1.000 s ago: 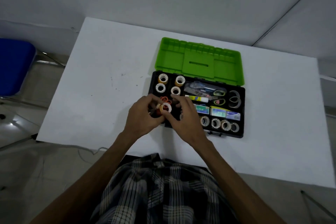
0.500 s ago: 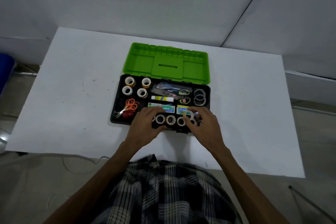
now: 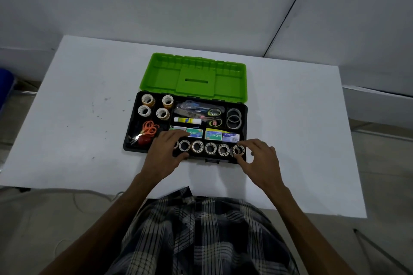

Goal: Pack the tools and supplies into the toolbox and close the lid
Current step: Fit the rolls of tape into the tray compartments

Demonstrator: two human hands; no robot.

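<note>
Toolbox [image 3: 134, 140] sits mid-table [image 3: 78, 118], long axis running left-right across the view, green lid [image 3: 194, 76] flipped fully open and lying back on the far side, hinge along the far long edge, front latch facing the person. Black tray holds: four tape rolls [image 3: 156, 107] far-left standing on end, orange-handled scissors [image 3: 149, 129] lying diagonally near-left with blades pointing toward the near-left corner, something red just beside the blades, a glue stick [image 3: 187, 120] lying left-right in the middle, staple boxes [image 3: 213, 136] in a row below it, green-handled scissors in the far middle, clear tape rings [image 3: 233, 118] far-right. Front compartment has a row of small tape rolls [image 3: 203, 148] along the near wall, holes facing up. Left hand [image 3: 163, 154] rests over the left end of that row, fingers loosely extended toward the staple boxes, thumb on the front rim; not gripping anything visible. Right hand [image 3: 260, 161] hovers at the right end of the row, just off the near-right corner, fingers curled, thumb and index close to the last roll [image 3: 238, 150]; can't tell if they touch it, nothing clearly held.
</note>
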